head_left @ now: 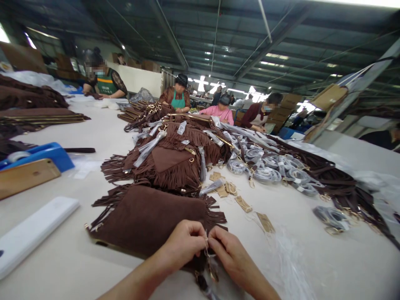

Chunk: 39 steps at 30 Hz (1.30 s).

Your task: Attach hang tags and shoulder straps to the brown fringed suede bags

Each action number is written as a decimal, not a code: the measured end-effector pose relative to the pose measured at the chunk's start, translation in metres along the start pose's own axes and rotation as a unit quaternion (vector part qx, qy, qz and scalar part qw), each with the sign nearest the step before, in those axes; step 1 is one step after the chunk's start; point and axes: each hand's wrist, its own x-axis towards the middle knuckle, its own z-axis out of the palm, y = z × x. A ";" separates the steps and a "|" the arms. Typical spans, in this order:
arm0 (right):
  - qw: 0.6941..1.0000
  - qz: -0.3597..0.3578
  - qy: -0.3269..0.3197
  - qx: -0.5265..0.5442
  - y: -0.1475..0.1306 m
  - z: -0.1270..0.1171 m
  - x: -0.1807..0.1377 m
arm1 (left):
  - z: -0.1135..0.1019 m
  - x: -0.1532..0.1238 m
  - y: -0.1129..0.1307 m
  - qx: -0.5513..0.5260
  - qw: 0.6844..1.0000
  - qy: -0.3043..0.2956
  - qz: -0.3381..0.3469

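Note:
A brown suede fringed bag [140, 216] lies flat on the white table [312, 258] just in front of me. At its near right corner my left hand [183, 243] and my right hand [228, 254] meet, both pinched shut on a thin string or small metal fitting [206, 246] at the bag's corner. A dark strap end with a gold clasp [212, 273] hangs below my fingers. Behind the bag rises a pile of more brown fringed bags [175, 154] with plastic-wrapped hardware.
Paper tags [243, 204] lie scattered to the right, with wrapped straps [268, 171] beyond them. On the left sit a white flat box [31, 231], a wooden board [25, 177] and a blue tape dispenser [40, 154]. Several other people work along the table's far side.

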 end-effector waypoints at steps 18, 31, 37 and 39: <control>0.870 0.107 -0.105 0.469 0.010 -0.025 -0.031 | -0.005 0.000 -0.001 -0.251 0.965 -0.042 0.065; 0.979 0.058 0.080 0.179 0.023 0.006 -0.023 | 0.001 0.008 -0.007 -0.313 0.949 0.009 0.044; 0.986 0.078 0.071 0.129 0.026 0.009 -0.025 | -0.007 0.009 -0.008 -0.215 0.972 -0.018 0.090; 0.987 0.085 0.068 0.122 0.027 0.008 -0.024 | -0.007 0.008 -0.008 -0.192 0.975 -0.023 0.107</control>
